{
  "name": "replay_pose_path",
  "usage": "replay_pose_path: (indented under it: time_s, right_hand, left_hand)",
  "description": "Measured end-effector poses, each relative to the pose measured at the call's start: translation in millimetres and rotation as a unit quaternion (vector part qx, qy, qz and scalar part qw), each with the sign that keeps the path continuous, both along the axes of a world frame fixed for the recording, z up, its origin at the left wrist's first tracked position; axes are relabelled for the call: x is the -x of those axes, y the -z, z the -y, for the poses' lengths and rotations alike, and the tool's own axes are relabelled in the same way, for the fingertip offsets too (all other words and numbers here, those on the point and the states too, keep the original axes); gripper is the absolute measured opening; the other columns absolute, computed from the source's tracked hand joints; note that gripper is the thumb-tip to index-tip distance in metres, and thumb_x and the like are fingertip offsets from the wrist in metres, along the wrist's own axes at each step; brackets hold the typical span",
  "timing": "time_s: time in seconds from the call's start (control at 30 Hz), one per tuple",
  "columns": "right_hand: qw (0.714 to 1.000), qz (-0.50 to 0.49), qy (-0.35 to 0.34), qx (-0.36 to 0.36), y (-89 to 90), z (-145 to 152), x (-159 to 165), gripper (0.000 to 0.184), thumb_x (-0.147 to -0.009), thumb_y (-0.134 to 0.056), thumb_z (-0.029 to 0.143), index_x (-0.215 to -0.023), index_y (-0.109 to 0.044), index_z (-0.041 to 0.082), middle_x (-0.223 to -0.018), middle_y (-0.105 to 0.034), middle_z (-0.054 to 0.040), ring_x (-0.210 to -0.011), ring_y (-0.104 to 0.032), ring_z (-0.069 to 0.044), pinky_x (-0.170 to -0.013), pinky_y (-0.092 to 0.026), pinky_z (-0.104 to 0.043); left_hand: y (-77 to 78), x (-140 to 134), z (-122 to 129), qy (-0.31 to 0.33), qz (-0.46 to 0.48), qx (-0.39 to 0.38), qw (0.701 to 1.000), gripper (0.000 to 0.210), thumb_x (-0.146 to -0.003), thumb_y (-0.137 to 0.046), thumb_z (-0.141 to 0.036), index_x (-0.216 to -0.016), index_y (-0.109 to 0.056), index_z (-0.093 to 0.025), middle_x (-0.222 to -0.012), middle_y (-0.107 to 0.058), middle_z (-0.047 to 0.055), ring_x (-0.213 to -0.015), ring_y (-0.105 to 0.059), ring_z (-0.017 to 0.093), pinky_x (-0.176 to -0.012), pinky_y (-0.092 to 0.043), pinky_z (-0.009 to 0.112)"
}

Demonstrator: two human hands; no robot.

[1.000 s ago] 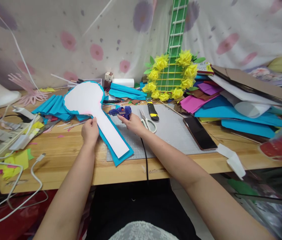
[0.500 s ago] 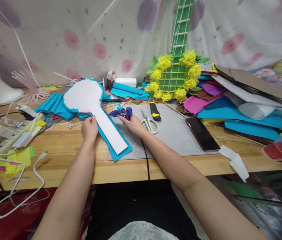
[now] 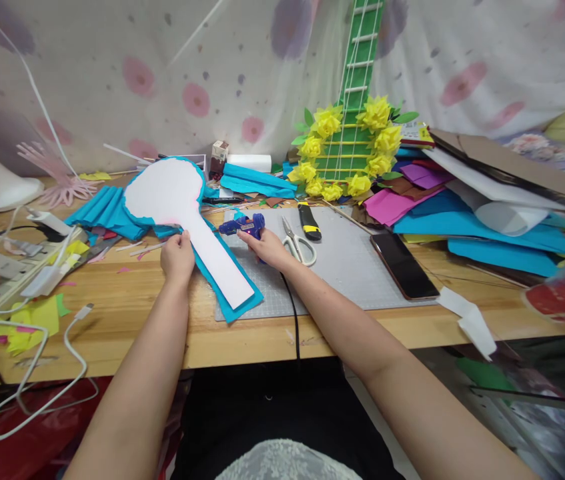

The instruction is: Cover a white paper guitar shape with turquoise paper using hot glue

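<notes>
A white guitar-shaped cutout (image 3: 165, 193) lies over blue crepe paper (image 3: 248, 303), which sticks out around its edge. My left hand (image 3: 178, 255) pinches the cutout's left side where the body meets the long neck. In my right hand (image 3: 266, 247) is a blue glue gun (image 3: 243, 225), its nozzle pointing left at the blue paper beside the neck's right edge. A black cord hangs from the gun over the table's front edge. Whether glue is coming out is too small to tell.
Scissors (image 3: 298, 243), a yellow-black utility knife (image 3: 309, 221) and a phone (image 3: 404, 265) lie on the grey cutting mat (image 3: 347, 287). Behind stands a green paper guitar with yellow flowers (image 3: 357, 153). Stacked coloured paper (image 3: 492, 230) is at right; a power strip (image 3: 57, 260) with cables at left.
The whole view has shifted slightly. Both hands, the cutout and the glue gun keep nearly the same places relative to each other.
</notes>
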State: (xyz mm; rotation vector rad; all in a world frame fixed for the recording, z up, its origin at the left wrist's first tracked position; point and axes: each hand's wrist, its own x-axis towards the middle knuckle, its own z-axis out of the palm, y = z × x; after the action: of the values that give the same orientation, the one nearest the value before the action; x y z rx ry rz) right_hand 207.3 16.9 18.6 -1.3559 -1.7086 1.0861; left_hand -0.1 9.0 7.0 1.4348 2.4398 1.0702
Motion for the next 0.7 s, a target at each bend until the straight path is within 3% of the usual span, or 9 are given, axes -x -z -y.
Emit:
replay_pose_path:
  time_s: [0.4, 0.7]
  right_hand:
    - [0.999, 0.01, -0.029, 0.036, -11.6, 8.6, -19.0, 0.041, -0.081, -0.054, 0.058, -0.075, -0.051, 0.018, -0.056, -0.053, 0.0029, -0.041, -0.049, -0.009, -0.042, -0.039, -0.022]
    - [0.997, -0.022, -0.058, 0.052, -6.4, 5.1, -24.9, 0.044, -0.078, -0.056, 0.061, -0.069, -0.046, 0.019, -0.056, -0.052, 0.003, -0.04, -0.046, -0.007, -0.038, -0.038, -0.02]
  left_hand:
    - [1.3, 1.0, -1.6, 0.006, 0.01, -0.013, 1.0, 0.038, -0.087, -0.039, -0.042, -0.056, -0.04, -0.021, -0.054, -0.043, 0.0, -0.053, -0.035, 0.015, -0.053, -0.021, 0.029]
    - [-1.2, 0.2, -0.8, 0.006, 0.018, -0.018, 1.0, 0.037, -0.087, -0.041, -0.039, -0.054, -0.039, -0.02, -0.053, -0.039, 0.0, -0.053, -0.033, 0.014, -0.053, -0.021, 0.028]
